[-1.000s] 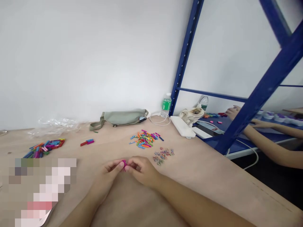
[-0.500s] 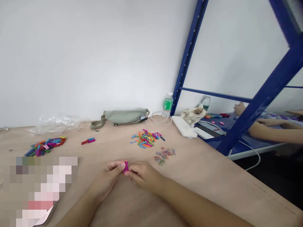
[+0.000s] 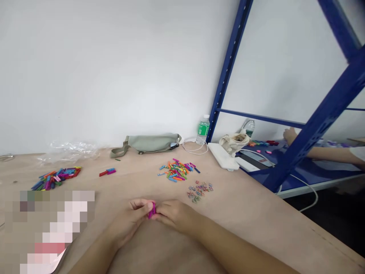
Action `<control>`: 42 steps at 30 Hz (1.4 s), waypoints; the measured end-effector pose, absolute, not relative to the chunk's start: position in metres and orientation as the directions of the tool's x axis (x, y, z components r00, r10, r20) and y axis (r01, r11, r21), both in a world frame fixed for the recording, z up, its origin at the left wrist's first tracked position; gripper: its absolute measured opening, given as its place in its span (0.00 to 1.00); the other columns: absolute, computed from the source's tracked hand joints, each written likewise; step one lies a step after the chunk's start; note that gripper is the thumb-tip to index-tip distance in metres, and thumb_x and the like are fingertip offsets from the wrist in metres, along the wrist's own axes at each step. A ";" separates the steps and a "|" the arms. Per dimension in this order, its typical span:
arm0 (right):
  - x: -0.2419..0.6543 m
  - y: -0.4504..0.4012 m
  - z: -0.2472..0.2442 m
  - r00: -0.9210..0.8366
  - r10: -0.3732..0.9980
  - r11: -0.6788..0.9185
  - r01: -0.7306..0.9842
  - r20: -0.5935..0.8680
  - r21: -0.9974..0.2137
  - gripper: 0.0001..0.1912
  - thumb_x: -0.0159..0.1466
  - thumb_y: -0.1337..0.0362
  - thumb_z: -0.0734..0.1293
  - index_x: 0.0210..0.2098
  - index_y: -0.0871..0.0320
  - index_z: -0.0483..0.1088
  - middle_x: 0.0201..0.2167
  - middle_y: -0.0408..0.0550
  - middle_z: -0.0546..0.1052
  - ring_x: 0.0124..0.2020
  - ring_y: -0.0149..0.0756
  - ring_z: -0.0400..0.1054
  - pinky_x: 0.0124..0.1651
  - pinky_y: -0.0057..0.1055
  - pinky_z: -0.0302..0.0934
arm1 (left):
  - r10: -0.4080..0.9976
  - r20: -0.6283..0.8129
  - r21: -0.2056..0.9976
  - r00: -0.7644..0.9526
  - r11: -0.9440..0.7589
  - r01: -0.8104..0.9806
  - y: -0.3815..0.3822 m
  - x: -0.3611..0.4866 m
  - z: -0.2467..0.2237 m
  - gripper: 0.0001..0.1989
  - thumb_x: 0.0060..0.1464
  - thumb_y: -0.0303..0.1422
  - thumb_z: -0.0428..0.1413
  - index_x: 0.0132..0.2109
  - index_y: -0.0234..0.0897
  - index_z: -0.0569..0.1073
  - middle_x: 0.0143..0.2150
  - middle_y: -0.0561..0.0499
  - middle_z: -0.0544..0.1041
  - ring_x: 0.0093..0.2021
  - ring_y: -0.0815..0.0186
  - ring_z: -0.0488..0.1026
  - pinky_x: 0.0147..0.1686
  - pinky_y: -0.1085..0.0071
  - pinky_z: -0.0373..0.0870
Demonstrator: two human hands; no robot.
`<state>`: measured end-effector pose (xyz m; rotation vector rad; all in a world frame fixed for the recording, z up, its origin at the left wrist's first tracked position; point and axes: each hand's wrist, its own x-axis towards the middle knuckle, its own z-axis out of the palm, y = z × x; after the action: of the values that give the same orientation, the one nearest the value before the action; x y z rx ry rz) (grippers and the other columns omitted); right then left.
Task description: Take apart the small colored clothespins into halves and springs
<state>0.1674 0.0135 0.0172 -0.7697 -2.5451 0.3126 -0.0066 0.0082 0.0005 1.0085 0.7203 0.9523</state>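
Note:
Between my fingertips is a small magenta clothespin [image 3: 152, 211], its two pieces splayed slightly apart. My left hand [image 3: 134, 217] pinches it between thumb and fingers from the left. From the right, my right hand [image 3: 175, 215] closes its thumb and fingers on the same clothespin; whether a spring is in those fingers is hidden. Beyond my right hand lie a scatter of small metal springs [image 3: 199, 190] and a pile of loose, coloured clothespin pieces [image 3: 177, 170]. At the left is a heap of coloured clothespins [image 3: 57, 177], with a few red, blue and purple ones [image 3: 107, 172] nearer the middle.
Along the wall lie a crumpled plastic bag [image 3: 70, 151] and a grey-green waist bag [image 3: 151, 143]. A water bottle [image 3: 203, 129], a white cable and a white power bank [image 3: 224, 156] stand near the blue rack [image 3: 228, 72]. Another person's arm [image 3: 330, 153] reaches over a blue surface behind it.
The magenta clothespin has turned in my fingers, and its two pieces now show spread apart. Both my hands stay close together around it. The other person's arm at the right has shifted.

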 end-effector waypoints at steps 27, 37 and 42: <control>0.173 0.013 0.022 -0.716 0.627 0.704 0.350 0.308 -0.618 0.18 0.62 0.57 0.54 0.24 0.59 0.66 0.19 0.42 0.70 0.21 0.26 0.63 0.26 0.21 0.56 | 0.969 -0.096 0.850 0.228 0.199 -0.487 0.017 -0.017 -0.002 0.04 0.40 0.31 0.60 0.27 0.34 0.74 0.24 0.54 0.72 0.25 0.73 0.65 0.30 0.76 0.63; 0.189 0.043 0.028 -0.400 0.885 0.463 0.807 0.237 -0.367 0.15 0.57 0.60 0.59 0.17 0.60 0.59 0.17 0.42 0.66 0.21 0.28 0.57 0.22 0.22 0.43 | 0.979 -0.122 0.758 0.166 0.200 -0.621 0.023 -0.015 -0.005 0.07 0.39 0.32 0.60 0.31 0.36 0.74 0.25 0.54 0.73 0.25 0.73 0.67 0.29 0.77 0.64; 0.194 0.076 0.048 -0.298 0.934 0.340 0.911 0.195 -0.235 0.15 0.57 0.60 0.59 0.18 0.60 0.63 0.19 0.44 0.67 0.21 0.28 0.58 0.24 0.23 0.43 | 0.974 -0.106 0.714 0.202 0.216 -0.666 0.023 -0.015 -0.002 0.08 0.39 0.31 0.61 0.30 0.34 0.75 0.24 0.54 0.73 0.25 0.75 0.67 0.28 0.78 0.64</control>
<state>0.1944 0.0763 0.0478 -1.6473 -2.3123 0.1133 -0.0152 0.0229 -0.0023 0.5982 0.6261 1.2447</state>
